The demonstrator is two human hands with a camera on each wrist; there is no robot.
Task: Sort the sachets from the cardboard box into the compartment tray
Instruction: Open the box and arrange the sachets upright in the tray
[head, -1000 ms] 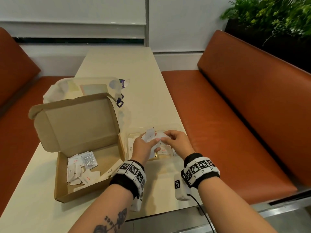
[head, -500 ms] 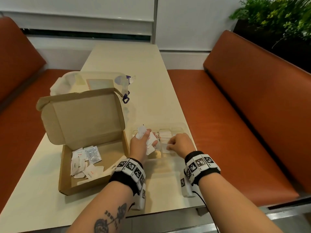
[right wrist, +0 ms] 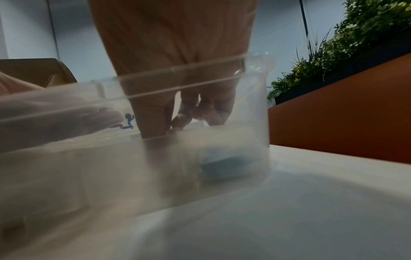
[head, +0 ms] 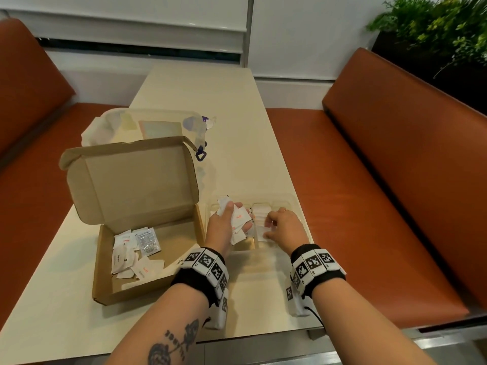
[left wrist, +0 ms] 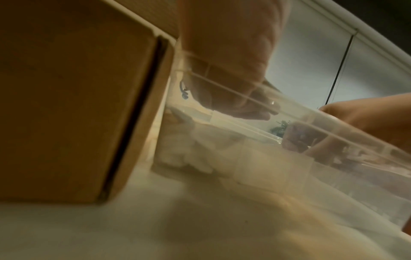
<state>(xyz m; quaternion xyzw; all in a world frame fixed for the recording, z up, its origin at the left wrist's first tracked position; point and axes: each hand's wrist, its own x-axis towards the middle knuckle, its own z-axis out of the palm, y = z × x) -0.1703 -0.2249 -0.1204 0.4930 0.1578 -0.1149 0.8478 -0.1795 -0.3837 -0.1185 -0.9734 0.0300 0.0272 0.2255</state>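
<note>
An open cardboard box point(head: 105, 280) lies at the table's left with several white sachets point(head: 131, 254) in it. To its right sits a clear compartment tray point(head: 295, 206). My left hand point(head: 224, 222) hovers over the tray's left end and grips a bunch of white sachets point(head: 239, 217), one printed in red. My right hand point(head: 282, 227) reaches into a middle compartment and pinches a single white sachet point(head: 259, 231) low inside it. Stacked sachets point(head: 259, 210) fill the compartment behind. Through the tray wall point(right wrist: 200, 84) in the right wrist view, my right fingers point(right wrist: 155, 123) curl down toward the tray floor.
A clear plastic bag point(head: 131, 125) with papers lies behind the box's raised lid point(head: 137, 180). The table point(head: 205, 101) runs away from me between two orange benches point(head: 369, 206). Green plants point(head: 434, 27) stand at the back right.
My right hand took one sachet from the bunch in my left hand and lowered it into a middle compartment. The left hand dropped slightly with its bunch.
</note>
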